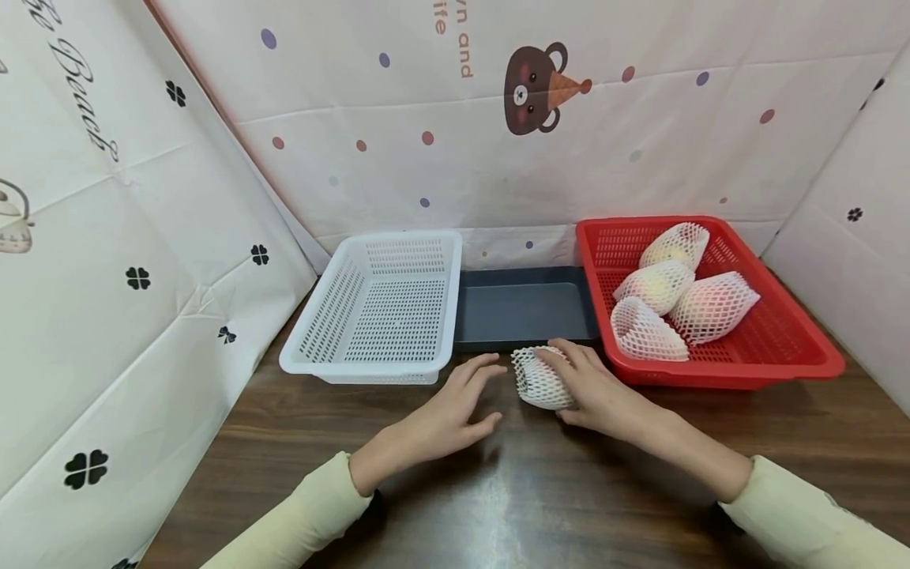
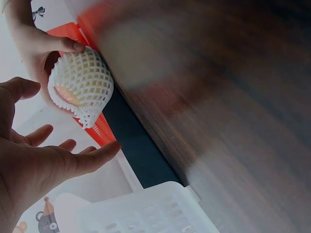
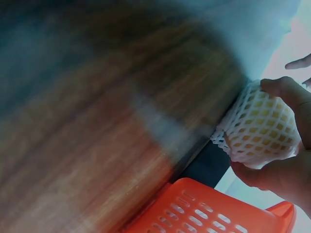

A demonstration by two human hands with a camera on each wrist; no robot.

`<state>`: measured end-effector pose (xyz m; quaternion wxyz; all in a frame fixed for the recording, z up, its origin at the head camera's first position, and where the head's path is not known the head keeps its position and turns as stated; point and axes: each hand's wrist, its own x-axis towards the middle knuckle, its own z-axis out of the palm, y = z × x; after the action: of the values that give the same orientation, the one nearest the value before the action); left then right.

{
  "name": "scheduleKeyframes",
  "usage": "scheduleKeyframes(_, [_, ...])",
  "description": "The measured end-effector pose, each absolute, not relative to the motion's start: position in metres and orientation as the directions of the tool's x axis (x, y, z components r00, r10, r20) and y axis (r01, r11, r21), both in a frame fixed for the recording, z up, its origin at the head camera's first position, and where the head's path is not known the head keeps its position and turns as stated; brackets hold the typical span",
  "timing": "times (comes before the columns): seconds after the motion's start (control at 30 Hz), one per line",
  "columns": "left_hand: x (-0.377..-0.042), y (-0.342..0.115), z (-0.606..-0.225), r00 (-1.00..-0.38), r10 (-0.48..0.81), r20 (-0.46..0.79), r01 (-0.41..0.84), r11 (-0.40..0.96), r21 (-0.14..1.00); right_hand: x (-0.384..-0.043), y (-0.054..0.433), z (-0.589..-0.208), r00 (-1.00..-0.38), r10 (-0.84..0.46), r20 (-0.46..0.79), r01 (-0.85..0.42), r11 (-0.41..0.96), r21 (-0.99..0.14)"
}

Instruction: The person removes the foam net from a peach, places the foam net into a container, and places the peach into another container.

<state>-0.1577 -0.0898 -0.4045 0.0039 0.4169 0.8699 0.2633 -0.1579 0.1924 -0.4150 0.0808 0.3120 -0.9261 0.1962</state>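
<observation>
White lattice net [image 1: 538, 386], red basket [image 1: 764, 370]

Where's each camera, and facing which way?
Head: worn on head, facing forward-down at the netted fruit; left hand, right hand, sleeves show.
Left wrist: on that wrist, facing the netted fruit; both hands show.
Right wrist: on that wrist, facing the netted fruit; both hands partly show.
Wrist views share the netted fruit and red basket.

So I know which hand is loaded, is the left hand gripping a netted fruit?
No, the left hand is apart from the netted fruit that the right hand grips.
</observation>
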Motion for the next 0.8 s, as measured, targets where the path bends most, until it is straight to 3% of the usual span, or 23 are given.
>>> scheduleKeyframes(0.5, [-0.158,-0.090,-0.403,-0.661,0.719,0.216,0.712,0.510,0.482,-0.163,0.193,-0.406,-0.817,-0.513,0.264,-0.577,0.739,-0.348])
scheduleKeyframes(0.8, [-0.160,-0.089,-0.398,-0.610,0.700,0.370,0.775,0.431,0.463,-0.160,0.193,-0.396,-0.780,-0.530,0.333,-0.624,0.703,-0.342])
